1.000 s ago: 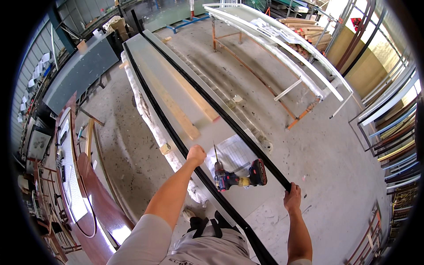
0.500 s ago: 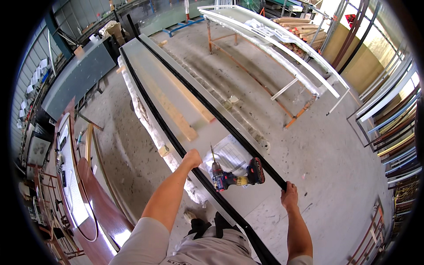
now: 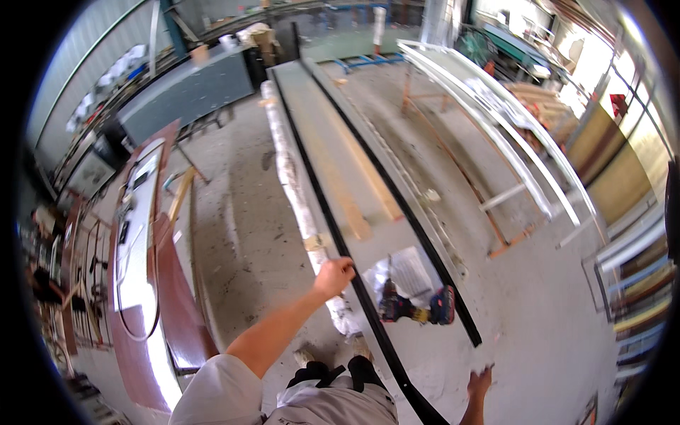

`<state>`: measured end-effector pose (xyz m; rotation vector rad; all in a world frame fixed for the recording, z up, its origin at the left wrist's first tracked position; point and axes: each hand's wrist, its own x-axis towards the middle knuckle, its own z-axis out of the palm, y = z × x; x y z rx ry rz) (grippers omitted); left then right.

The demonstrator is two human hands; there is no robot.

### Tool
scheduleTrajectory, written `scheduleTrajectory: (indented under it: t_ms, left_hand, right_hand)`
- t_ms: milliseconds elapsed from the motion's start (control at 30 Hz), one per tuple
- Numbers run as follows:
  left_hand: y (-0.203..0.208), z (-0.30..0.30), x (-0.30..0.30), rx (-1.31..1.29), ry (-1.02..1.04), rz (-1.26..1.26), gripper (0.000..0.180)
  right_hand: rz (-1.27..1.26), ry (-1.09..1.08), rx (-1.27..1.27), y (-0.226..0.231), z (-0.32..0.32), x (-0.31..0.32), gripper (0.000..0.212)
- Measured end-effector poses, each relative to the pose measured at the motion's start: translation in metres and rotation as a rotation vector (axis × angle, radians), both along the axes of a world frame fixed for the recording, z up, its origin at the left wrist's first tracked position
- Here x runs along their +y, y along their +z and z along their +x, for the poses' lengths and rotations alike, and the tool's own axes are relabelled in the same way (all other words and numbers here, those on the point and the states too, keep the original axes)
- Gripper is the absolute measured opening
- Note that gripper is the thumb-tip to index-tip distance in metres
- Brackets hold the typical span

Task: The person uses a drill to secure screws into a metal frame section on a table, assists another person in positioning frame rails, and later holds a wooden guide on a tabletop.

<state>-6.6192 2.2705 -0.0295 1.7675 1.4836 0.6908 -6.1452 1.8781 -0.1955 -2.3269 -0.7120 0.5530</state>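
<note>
Two long black bars run lengthwise away from me over a pale flat panel point(image 3: 386, 239). My left hand point(image 3: 331, 278) is closed at the left black bar point(image 3: 316, 177), its fingers curled against the bar's edge. My right hand point(image 3: 479, 382) is off the near end of the right black bar point(image 3: 425, 237), its fingers somewhat apart and nothing visible in them. Between the bars lies a cordless drill point(image 3: 404, 307) with a long bit, beside a printed sheet point(image 3: 411, 271) in a clear sleeve. Two wooden strips, a left one point(image 3: 340, 191) and a right one point(image 3: 370, 170), lie farther up.
A white-wrapped support point(image 3: 287, 170) runs along the panel's left side. Farther left stands a brown, glossy curved frame point(image 3: 177, 297). White frames point(image 3: 517, 145) rest on an orange stand to the right. Racked coloured profiles point(image 3: 641, 304) fill the right edge.
My right hand has let go of the right black bar and moved away from its near end. My left hand stays at the left bar. The whole view has shifted.
</note>
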Motion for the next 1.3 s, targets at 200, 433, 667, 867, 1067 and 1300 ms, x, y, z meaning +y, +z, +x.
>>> scheduleTrajectory:
  t_ms: [200, 433, 667, 867, 1067, 1300]
  left_hand:
    - [-0.054, -0.092, -0.134, 0.101, -0.229, -0.139, 0.021]
    - [-0.12, -0.143, -0.23, -0.085, -0.342, -0.342, 0.026]
    - [-0.045, -0.262, -0.339, -0.259, 0.096, -0.124, 0.027]
    - [-0.021, -0.312, -0.474, -0.462, 0.847, -0.171, 0.026]
    - [-0.048, -0.271, -0.621, -0.102, 1.52, -0.664, 0.03]
    - [-0.036, -0.204, -0.682, -0.176, 1.631, -0.893, 0.029]
  right_hand:
    - [-0.292, 0.439, -0.073, -0.011, -0.105, 0.037, 0.052]
    - [-0.191, 1.282, 0.073, 0.015, -0.354, 0.218, 0.053]
    - [-0.309, 1.853, 0.064, 0.035, -0.586, 0.254, 0.055]
    - [-0.55, 2.145, -0.065, 0.008, -0.677, 0.243, 0.058]
    - [-0.909, 2.495, -0.598, -0.073, -0.683, 0.255, 0.06]
    - [-0.543, 2.575, -0.255, -0.168, -0.831, 0.268, 0.042]
